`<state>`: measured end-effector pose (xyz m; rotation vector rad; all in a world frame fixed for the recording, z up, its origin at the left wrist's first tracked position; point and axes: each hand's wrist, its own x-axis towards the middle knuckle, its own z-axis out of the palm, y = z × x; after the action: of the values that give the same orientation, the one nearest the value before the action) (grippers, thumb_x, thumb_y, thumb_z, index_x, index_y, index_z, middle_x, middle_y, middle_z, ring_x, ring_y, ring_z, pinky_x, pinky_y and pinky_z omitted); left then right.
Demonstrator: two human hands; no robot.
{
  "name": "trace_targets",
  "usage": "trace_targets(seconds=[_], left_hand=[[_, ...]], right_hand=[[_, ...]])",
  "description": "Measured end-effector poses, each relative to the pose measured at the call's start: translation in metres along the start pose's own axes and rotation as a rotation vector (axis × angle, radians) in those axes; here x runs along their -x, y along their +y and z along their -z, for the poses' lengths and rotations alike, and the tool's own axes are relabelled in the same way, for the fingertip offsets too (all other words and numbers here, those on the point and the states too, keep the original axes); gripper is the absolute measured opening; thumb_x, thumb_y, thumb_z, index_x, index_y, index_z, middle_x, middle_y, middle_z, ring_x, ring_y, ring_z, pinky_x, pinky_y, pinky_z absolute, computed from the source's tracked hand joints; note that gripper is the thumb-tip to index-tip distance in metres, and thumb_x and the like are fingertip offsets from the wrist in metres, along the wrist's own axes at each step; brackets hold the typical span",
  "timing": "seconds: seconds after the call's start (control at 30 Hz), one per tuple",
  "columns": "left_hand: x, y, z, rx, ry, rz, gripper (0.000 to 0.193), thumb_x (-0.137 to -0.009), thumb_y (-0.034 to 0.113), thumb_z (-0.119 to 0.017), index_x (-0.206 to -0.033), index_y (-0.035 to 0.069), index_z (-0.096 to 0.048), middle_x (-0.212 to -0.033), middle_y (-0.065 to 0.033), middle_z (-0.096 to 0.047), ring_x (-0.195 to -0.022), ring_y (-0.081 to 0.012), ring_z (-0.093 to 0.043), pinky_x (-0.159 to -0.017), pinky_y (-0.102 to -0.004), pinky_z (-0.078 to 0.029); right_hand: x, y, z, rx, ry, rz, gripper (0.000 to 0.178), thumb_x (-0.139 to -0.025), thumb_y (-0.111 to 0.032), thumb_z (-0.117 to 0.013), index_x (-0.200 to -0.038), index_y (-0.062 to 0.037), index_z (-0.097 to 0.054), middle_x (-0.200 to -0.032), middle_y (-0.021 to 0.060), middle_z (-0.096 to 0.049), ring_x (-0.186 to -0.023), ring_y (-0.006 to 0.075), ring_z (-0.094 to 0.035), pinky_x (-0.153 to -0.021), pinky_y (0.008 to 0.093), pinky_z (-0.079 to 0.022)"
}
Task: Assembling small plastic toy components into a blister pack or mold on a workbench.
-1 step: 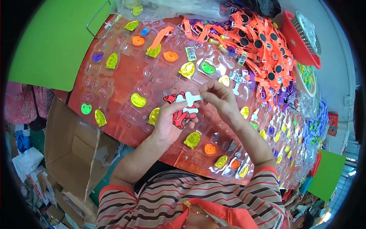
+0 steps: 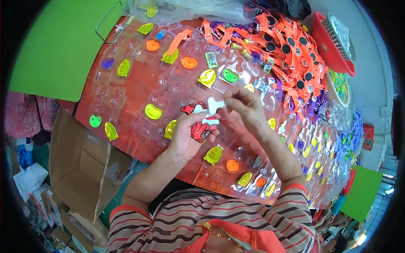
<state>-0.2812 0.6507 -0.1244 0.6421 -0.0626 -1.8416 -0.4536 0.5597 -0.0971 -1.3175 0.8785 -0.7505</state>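
My left hand [image 2: 184, 134] is closed around a bunch of flat red-and-white pieces [image 2: 205, 128] with dark outlines and rounded, bone-like ends. Between the thumb and fingers of my right hand [image 2: 245, 105] is one end of a small white bone-shaped piece [image 2: 216, 104]. Its other end is just above the bunch, near my left thumb; whether they touch I cannot tell. Around my hands lie clear plastic blister trays with small toys in them: a yellow pacifier [image 2: 153, 111], a green pacifier [image 2: 230, 75] and a shiny yellow piece [image 2: 206, 78].
Orange toy watches [image 2: 291, 50] are heaped at the far right, beside a red basin [image 2: 333, 46]. More filled trays [image 2: 314, 147] overlap along the right. An open cardboard box [image 2: 80, 168] stands off the table's left edge. A clear plastic bag [image 2: 190, 10] lies at the back.
My right hand has shifted slightly to the right, and the white piece in it has turned a little. My left hand stays nearly still with its bunch.
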Motion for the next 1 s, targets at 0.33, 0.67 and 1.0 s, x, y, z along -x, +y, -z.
trace_targets(seconds=[0.33,0.67,1.0], left_hand=[[-0.005,0.004,0.015,-0.005,0.015,0.065,0.03,-0.089,0.016,-0.051,-0.114,-0.001,-0.053,-0.102,-0.0181,-0.063,-0.074,-0.0296,-0.065,-0.056,-0.0358,-0.053],[-0.003,-0.001,0.007,0.075,0.001,0.025,0.029,-0.091,0.018,-0.054,-0.111,-0.003,-0.055,-0.095,-0.0168,-0.066,-0.075,-0.0289,-0.066,-0.054,-0.034,-0.053],[0.008,-0.019,-0.001,0.119,-0.098,-0.099,0.029,-0.094,0.022,-0.051,-0.11,-0.001,-0.056,-0.092,-0.0131,-0.065,-0.075,-0.0246,-0.066,-0.055,-0.0327,-0.052]], right_hand=[[-0.102,0.006,0.077,1.102,0.158,0.36,0.017,-0.082,-0.01,-0.056,-0.094,-0.0011,-0.063,-0.089,0.0177,-0.064,-0.083,0.0338,-0.063,-0.073,0.0394,-0.05],[-0.05,-0.02,0.029,1.048,-0.013,0.452,0.017,-0.082,-0.015,-0.061,-0.092,-0.001,-0.064,-0.083,0.0142,-0.059,-0.072,0.028,-0.058,-0.063,0.038,-0.046],[0.02,-0.019,-0.018,0.604,-0.197,-0.121,0.016,-0.087,-0.016,-0.063,-0.09,-0.0008,-0.06,-0.078,0.0023,-0.058,-0.073,0.0084,-0.053,-0.064,0.0248,-0.042]])
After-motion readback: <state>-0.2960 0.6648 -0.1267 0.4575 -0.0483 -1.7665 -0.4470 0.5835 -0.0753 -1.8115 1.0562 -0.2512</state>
